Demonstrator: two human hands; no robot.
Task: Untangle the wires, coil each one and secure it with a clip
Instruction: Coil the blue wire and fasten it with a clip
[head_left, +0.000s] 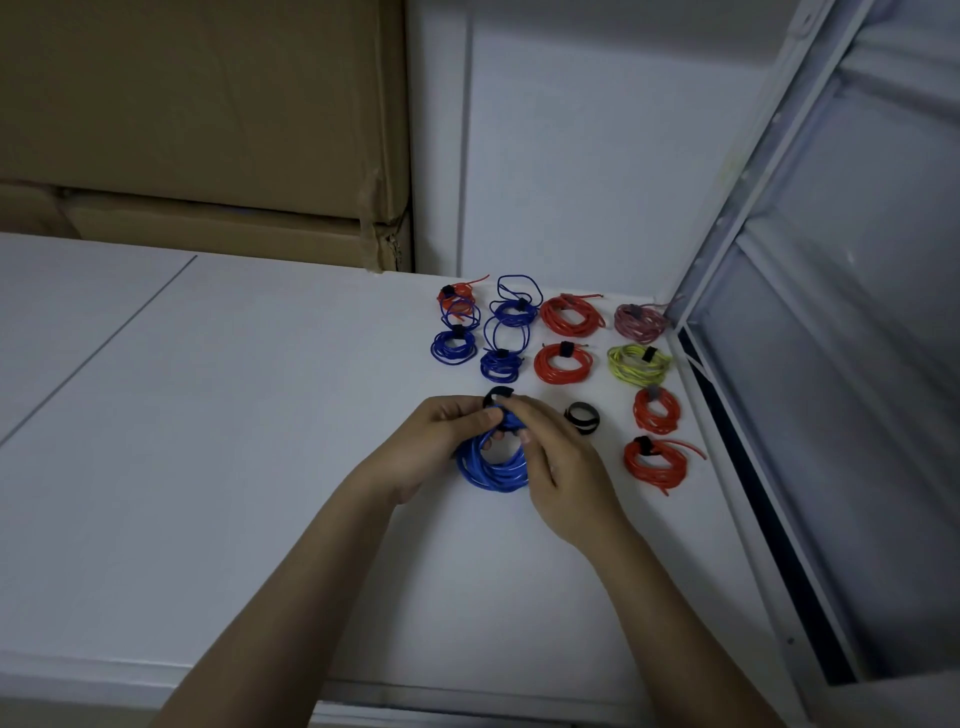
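Blue wire coil (491, 470), glossy round loops, pinched by both hands (498, 441).

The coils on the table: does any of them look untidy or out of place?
Yes. The two blue coils in the second column have large loose loops sticking up out of the bundle, unlike the tight red coils beside them. A spare black strap lies alone on the table.
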